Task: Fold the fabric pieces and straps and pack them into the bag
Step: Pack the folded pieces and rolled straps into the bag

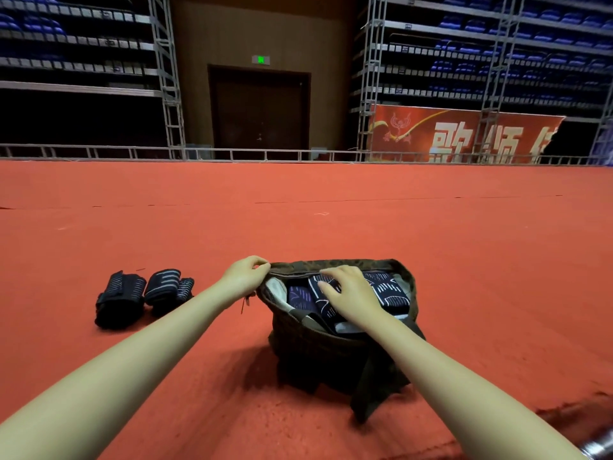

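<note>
Wide red carpet (298, 200) lies around the dark olive fabric bag (318, 346). Its left rim is pinched by the left hand (243, 275); folded navy patterned fabric pieces (386, 288) inside are pressed by the flat right hand (348, 293).

Your left hand (244, 276) pinches the left end of the bag (318, 346) rim, holding its mouth wide. Your right hand (348, 293) lies flat, fingers spread, on the folded navy fabric (386, 288) inside. The bag sits on red carpet (331, 210). Two dark striped bundles (139, 295) lie on the carpet well left of the bag.
</note>
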The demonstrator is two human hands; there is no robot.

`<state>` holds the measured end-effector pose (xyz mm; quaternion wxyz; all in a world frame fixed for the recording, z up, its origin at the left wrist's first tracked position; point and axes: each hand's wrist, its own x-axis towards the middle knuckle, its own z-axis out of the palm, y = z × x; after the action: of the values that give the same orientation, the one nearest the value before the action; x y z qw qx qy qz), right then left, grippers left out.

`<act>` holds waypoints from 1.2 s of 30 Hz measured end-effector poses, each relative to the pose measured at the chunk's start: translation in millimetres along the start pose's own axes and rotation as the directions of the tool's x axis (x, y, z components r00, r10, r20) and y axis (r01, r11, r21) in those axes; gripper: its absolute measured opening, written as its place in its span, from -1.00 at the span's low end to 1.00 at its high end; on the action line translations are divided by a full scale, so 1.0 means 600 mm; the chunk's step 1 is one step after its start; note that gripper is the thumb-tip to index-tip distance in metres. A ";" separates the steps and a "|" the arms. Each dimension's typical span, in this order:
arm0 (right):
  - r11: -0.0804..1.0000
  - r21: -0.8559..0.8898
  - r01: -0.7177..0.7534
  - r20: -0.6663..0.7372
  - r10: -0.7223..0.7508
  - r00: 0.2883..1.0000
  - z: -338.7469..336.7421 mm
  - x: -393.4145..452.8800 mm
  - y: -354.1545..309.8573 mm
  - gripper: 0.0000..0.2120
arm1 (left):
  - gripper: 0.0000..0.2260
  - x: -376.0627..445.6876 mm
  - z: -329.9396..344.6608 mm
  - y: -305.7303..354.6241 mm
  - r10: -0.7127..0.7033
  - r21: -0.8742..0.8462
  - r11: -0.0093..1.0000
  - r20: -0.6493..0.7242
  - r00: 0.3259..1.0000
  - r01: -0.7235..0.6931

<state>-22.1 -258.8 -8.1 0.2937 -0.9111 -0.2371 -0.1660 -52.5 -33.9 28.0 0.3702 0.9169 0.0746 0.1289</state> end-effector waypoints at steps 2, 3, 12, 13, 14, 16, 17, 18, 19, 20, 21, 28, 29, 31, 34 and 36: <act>0.991 0.133 -0.015 -0.042 0.021 0.999 -0.009 0.005 -0.033 -0.71 | -0.71 -0.006 -0.016 -0.010 0.031 0.065 0.997 0.006 0.999 -0.031; 0.982 0.190 -0.010 -0.061 0.022 0.998 -0.011 0.008 -0.054 -0.73 | -0.71 -0.009 -0.030 -0.019 0.043 0.079 0.996 -0.004 0.999 -0.043; 0.926 0.372 0.058 0.039 -0.078 0.996 0.090 0.066 -0.258 -0.75 | -0.72 -0.037 -0.176 -0.191 -0.096 0.096 0.989 -0.184 0.978 0.115; 0.930 0.365 0.047 0.077 -0.081 0.994 0.114 0.074 -0.277 -0.74 | -0.72 -0.040 -0.191 -0.217 -0.136 0.088 0.984 -0.207 0.969 0.157; 0.935 0.354 0.033 0.114 -0.078 0.990 0.139 0.082 -0.292 -0.73 | -0.71 -0.041 -0.203 -0.241 -0.175 0.077 0.977 -0.232 0.957 0.197; 0.941 0.336 -0.026 0.182 -0.038 0.983 0.191 0.097 -0.314 -0.72 | -0.70 -0.043 -0.225 -0.286 -0.238 0.044 0.965 -0.273 0.932 0.259; 0.942 0.330 -0.065 0.212 -0.007 0.977 0.216 0.106 -0.321 -0.72 | -0.70 -0.042 -0.236 -0.306 -0.270 0.024 0.957 -0.297 0.916 0.290; 0.938 0.330 -0.109 0.242 0.028 0.970 0.244 0.115 -0.327 -0.71 | -0.68 -0.039 -0.245 -0.330 -0.301 0.004 0.948 -0.316 0.900 0.319; 0.932 0.329 -0.155 0.268 0.065 0.961 0.272 0.126 -0.331 -0.70 | -0.66 -0.035 -0.254 -0.352 -0.330 -0.013 0.938 -0.330 0.885 0.345; 0.924 0.329 -0.195 0.290 0.098 0.952 0.298 0.137 -0.334 -0.69 | -0.64 -0.029 -0.261 -0.375 -0.353 -0.030 0.930 -0.337 0.873 0.365; 0.919 0.325 -0.224 0.304 0.122 0.945 0.323 0.149 -0.337 -0.67 | -0.63 -0.021 -0.266 -0.397 -0.373 -0.047 0.924 -0.339 0.864 0.380; 0.928 0.282 -0.245 0.298 0.158 0.941 0.464 0.240 -0.374 -0.51 | -0.63 0.076 -0.261 -0.483 -0.304 0.018 0.940 -0.414 0.858 0.342; 0.933 0.258 -0.250 0.297 0.169 0.940 0.485 0.250 -0.376 -0.49 | -0.62 0.094 -0.258 -0.491 -0.301 0.050 0.935 -0.410 0.861 0.351; 0.940 0.201 -0.277 0.312 0.207 0.927 0.521 0.260 -0.376 -0.45 | -0.59 0.122 -0.246 -0.504 -0.310 0.133 0.915 -0.370 0.876 0.380; 0.947 0.178 -0.269 0.310 0.205 0.928 0.549 0.265 -0.366 -0.50 | -0.49 0.139 -0.218 -0.514 -0.295 0.257 0.887 -0.328 0.898 0.385; 0.934 0.236 -0.270 0.320 0.187 0.929 0.547 0.269 -0.358 -0.58 | -0.46 0.135 -0.203 -0.514 -0.267 0.253 0.898 -0.335 0.904 0.359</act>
<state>52.1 150.2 -92.2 0.3966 -0.8972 -0.1900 0.0410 -23.4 285.8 -88.4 0.2232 0.9096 0.2957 0.1879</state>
